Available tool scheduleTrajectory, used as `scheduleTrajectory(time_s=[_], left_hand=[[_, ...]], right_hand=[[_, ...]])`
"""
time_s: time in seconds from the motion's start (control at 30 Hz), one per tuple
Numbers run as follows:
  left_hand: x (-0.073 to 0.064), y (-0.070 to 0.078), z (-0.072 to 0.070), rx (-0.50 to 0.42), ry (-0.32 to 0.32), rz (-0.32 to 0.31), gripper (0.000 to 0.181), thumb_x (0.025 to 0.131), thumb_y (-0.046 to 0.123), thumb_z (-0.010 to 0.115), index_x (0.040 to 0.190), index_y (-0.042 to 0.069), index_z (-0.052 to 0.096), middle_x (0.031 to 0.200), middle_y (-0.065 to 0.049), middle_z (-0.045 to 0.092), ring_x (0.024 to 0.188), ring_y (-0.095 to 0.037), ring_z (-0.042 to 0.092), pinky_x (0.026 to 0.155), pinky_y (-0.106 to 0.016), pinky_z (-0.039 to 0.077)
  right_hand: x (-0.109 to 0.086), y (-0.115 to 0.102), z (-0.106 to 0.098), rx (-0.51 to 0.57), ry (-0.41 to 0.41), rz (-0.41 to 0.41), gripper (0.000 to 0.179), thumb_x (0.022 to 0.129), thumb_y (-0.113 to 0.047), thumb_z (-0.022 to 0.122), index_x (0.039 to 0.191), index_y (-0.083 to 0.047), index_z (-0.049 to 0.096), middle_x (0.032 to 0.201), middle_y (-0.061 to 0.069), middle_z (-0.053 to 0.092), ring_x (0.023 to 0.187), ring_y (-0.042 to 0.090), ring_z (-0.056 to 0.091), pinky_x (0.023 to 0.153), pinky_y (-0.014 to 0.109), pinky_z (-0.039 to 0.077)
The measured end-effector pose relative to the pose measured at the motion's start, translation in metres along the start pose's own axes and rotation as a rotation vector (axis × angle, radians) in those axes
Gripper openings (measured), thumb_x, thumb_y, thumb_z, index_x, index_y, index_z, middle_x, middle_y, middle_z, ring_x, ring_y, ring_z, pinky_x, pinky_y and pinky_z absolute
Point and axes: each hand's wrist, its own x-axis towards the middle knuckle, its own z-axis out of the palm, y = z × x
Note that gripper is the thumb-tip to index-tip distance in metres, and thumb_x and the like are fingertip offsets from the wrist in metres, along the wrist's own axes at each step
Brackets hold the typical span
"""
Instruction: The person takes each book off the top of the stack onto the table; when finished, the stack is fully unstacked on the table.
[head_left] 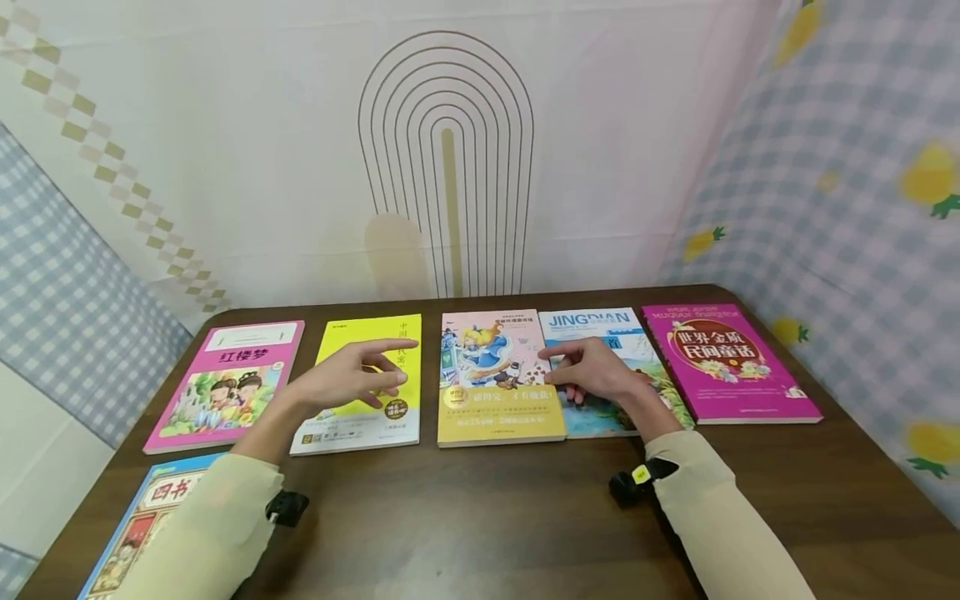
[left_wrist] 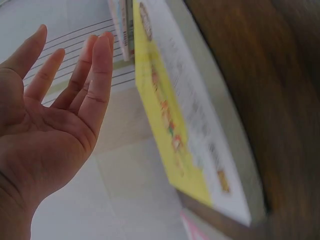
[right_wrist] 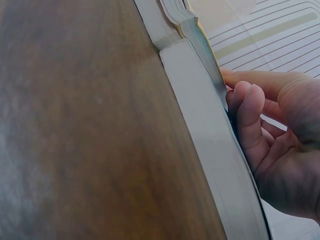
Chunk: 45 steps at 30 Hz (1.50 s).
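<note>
My left hand hovers over a yellow-and-white book, fingers apart and nothing held. In the left wrist view that hand stands clear of the book's surface. My right hand is above the blue "JINGDIAN" book, its index finger reaching the right edge of a pink-and-yellow book with a girl in a blue dress. That book slightly overlaps the blue one. In the right wrist view the lower fingers of the right hand bend loosely beside the books' edges, apparently without gripping.
A pink book lies far left and a magenta book far right. Nearer, a blue-bordered book is partly hidden by the left sleeve. The dark wooden table meets a patterned cloth behind.
</note>
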Motion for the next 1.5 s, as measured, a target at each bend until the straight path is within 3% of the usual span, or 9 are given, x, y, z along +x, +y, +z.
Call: scheduleTrajectory(time_s=[0.27,0.47,0.67,0.97,1.5], left_hand=[[0.027,0.0,0.014,-0.017,-0.03,-0.031,0.063,0.103,0.023,0.069,0.161,0.016,0.045,0.13,-0.023,0.068,0.102,-0.029,0.072,0.082,-0.041,0.066],[0.038,-0.004,0.018,-0.01,-0.024,-0.082,0.063,0.101,0.024,0.072,0.16,0.02,0.049,0.126,-0.02,0.069,0.095,-0.026,0.071,0.076,-0.036,0.064],[0.05,-0.004,0.025,-0.016,-0.048,-0.086,0.063,0.101,0.025,0.073,0.159,0.022,0.05,0.125,-0.018,0.07,0.086,-0.025,0.071,0.068,-0.032,0.061],[0.064,0.0,0.031,0.01,-0.045,-0.116,0.068,0.097,0.027,0.079,0.159,0.027,0.051,0.114,-0.018,0.066,0.068,-0.024,0.068,0.063,-0.03,0.06],[0.08,0.004,0.04,0.096,-0.037,-0.156,0.069,0.092,0.022,0.084,0.155,0.029,0.056,0.093,-0.015,0.058,0.057,-0.019,0.061,0.051,-0.026,0.054]], right_hand=[[-0.001,0.002,-0.002,-0.003,0.013,0.019,0.048,0.095,-0.021,0.08,0.14,-0.009,0.068,0.085,0.011,0.068,0.056,0.016,0.061,0.053,0.028,0.055],[0.0,-0.002,-0.002,-0.006,0.014,0.021,0.047,0.095,-0.021,0.08,0.139,-0.011,0.07,0.084,0.011,0.068,0.056,0.017,0.061,0.054,0.028,0.055],[0.0,-0.002,-0.004,-0.012,0.014,0.017,0.047,0.095,-0.021,0.08,0.139,-0.01,0.069,0.084,0.011,0.069,0.056,0.017,0.061,0.054,0.029,0.055],[0.0,-0.004,-0.004,-0.011,0.012,0.019,0.047,0.095,-0.02,0.08,0.139,-0.011,0.069,0.085,0.01,0.069,0.056,0.016,0.06,0.053,0.027,0.054],[0.0,-0.004,0.002,0.016,0.008,0.028,0.046,0.094,-0.018,0.08,0.138,-0.011,0.071,0.085,0.01,0.068,0.055,0.015,0.06,0.052,0.026,0.054]])
